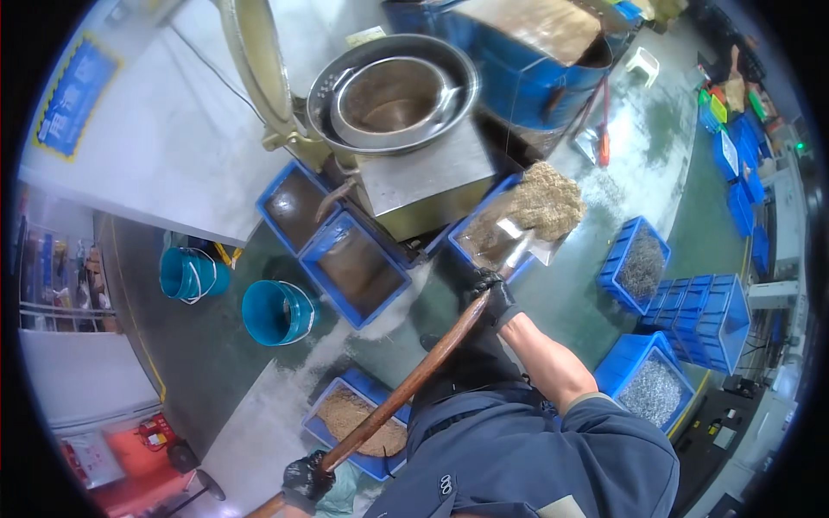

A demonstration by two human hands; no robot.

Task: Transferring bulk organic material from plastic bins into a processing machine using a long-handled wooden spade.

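Head view: a worker's two hands, both dark-gloved, gripped a long wooden-handled shovel (406,388) slanting between them. The right hand (495,298) was closed around the shaft near the blade; the left hand (308,481) was closed around it lower down, toward its far end. The blade lay just beyond the right hand, over a blue bin (456,233) heaped with tan, crumbly material (548,200). Beyond and left of the right hand stood a machine topped with a round metal bowl (321,105). Well left of that hand were two teal buckets (252,312); to its right, a bin of grey scraps (643,262). Just beyond the left hand sat tan granules (344,418) in another bin.
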